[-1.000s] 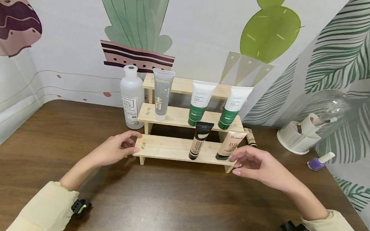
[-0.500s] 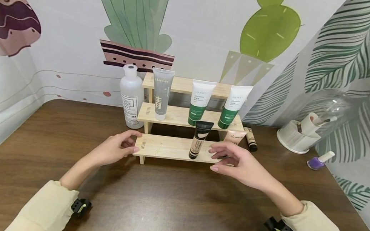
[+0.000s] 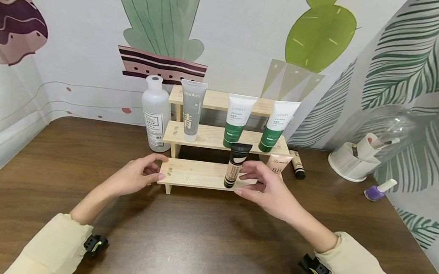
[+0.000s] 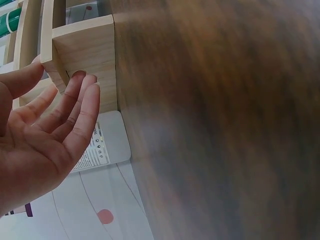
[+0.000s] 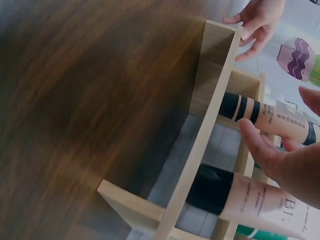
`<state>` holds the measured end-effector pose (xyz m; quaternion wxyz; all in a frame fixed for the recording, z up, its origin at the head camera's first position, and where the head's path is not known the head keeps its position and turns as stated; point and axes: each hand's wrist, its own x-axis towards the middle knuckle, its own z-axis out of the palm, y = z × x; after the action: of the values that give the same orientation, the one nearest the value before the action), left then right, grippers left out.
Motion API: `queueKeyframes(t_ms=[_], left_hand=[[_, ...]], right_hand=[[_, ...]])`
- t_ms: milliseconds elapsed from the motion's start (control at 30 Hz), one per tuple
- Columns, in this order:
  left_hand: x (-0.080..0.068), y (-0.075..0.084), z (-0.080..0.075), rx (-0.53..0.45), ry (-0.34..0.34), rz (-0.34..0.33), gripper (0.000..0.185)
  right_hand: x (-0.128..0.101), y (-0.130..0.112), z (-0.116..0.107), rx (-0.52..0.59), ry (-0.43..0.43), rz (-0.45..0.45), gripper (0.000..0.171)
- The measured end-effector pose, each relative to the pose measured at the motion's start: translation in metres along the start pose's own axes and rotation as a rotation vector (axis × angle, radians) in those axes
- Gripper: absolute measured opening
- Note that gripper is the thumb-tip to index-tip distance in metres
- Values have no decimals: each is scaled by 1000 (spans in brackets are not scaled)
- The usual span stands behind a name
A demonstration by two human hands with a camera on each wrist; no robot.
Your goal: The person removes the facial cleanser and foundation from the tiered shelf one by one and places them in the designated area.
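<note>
A three-tier wooden shelf [image 3: 192, 174] stands on the table. My left hand [image 3: 137, 176] holds the left end of its lowest board, thumb at the front and index finger behind; the left wrist view shows the same hand [image 4: 45, 125] at the board's corner. On that board a slim beige tube with black ends [image 3: 235, 165] stands upright. My right hand [image 3: 267, 189] is just right of it, thumb and fingers apart around its side; contact is unclear. Behind this hand stands a pink BB cream tube [image 3: 280, 163], partly hidden; its black cap shows in the right wrist view.
The middle tier bears a grey tube [image 3: 192, 109] and two white-and-green tubes [image 3: 240, 119]. A clear bottle [image 3: 156, 115] stands left of the shelf. To the right are a lying beige tube [image 3: 298, 164], a white holder with a clear dome [image 3: 349, 167] and purple nail polish [image 3: 375, 193].
My right hand has moved left from beside the pink BB cream tube, across its front, to the slim beige tube. The left hand stays at the shelf's end.
</note>
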<state>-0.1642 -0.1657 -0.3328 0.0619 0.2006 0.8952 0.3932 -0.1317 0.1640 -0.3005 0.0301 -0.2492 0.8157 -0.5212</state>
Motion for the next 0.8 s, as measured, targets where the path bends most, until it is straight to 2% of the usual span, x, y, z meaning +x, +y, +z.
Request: queueKeyframes(t_ms=[300, 800], left_hand=[[0, 0, 0, -6, -4, -9, 37], [0, -1, 0, -7, 3, 3, 37]], right_hand=[[9, 9, 14, -10, 5, 18, 42], [22, 16, 26, -71, 92, -17, 39]])
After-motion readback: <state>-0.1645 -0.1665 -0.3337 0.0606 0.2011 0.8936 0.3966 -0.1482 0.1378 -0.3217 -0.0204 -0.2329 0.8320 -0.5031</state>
